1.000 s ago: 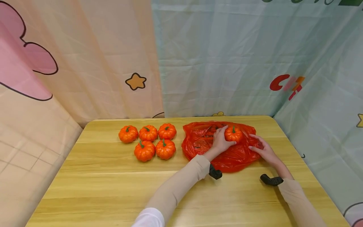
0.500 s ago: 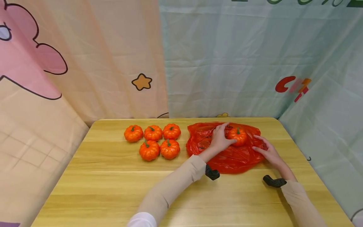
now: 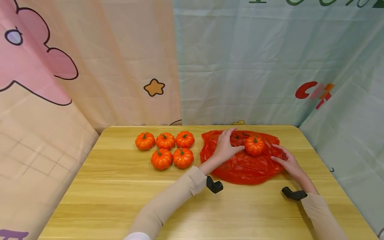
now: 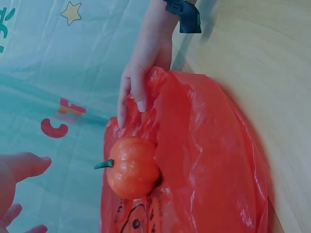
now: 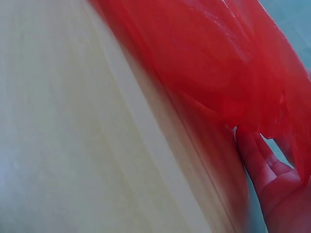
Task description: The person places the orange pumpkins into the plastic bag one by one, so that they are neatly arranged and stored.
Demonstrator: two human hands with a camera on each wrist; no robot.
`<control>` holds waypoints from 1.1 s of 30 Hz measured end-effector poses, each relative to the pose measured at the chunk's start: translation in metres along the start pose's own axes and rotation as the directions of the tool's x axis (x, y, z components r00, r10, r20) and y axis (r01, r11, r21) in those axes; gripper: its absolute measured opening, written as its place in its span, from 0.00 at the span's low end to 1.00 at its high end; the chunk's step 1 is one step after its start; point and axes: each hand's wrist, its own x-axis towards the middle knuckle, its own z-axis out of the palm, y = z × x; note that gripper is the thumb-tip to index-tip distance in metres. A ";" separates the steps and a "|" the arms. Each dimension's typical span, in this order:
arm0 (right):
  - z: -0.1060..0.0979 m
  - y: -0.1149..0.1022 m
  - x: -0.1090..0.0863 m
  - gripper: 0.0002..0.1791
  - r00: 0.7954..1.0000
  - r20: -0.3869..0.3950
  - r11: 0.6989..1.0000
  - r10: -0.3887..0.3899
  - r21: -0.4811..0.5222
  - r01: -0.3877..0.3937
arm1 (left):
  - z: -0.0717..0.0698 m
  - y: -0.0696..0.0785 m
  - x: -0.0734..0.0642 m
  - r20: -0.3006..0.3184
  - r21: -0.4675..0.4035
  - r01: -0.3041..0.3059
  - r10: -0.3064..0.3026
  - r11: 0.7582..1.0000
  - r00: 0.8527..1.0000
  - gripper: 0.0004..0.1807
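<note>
A small orange pumpkin (image 3: 254,146) with a green stem rests on a crumpled red plastic bag (image 3: 246,175) on the right part of the table. Just left of it, my left hand (image 3: 225,146) is spread, with thumb and fingers apart and its thumb tip close to the pumpkin's side. A gap shows between that hand and the pumpkin in the left wrist view. My right hand (image 3: 291,163) touches the bag's right edge, thumb and forefinger spread over the red film. Seen from the right wrist, part of this hand (image 5: 277,189) is hidden behind the plastic.
Several more pumpkins (image 3: 161,159) stand in two rows left of the bag. Both wrists carry black camera mounts (image 3: 214,185). Printed curtains (image 3: 240,66) hang behind the wooden table (image 3: 120,200) and at its sides.
My left hand has let go of the pumpkin and drawn back to the left, leaving it on the bag. The right hand stays at the bag's edge. The head view has shifted slightly.
</note>
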 end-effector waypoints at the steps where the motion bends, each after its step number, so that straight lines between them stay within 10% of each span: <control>1: 0.000 0.000 0.000 0.31 1.000 0.000 1.000 -0.002 0.005 0.002 | -0.003 0.001 -0.002 0.001 -0.003 -0.003 0.003 1.000 1.000 0.39; 18: -0.001 0.001 -0.002 0.30 0.998 0.003 0.997 -0.058 0.046 0.057 | -0.066 -0.013 -0.035 -0.114 -0.100 -0.091 0.080 0.991 0.990 0.40; 33: 0.001 0.002 -0.002 0.29 0.999 -0.002 0.998 -0.044 0.034 0.044 | -0.131 -0.049 -0.062 -0.392 -0.092 -0.136 0.090 0.986 0.915 0.34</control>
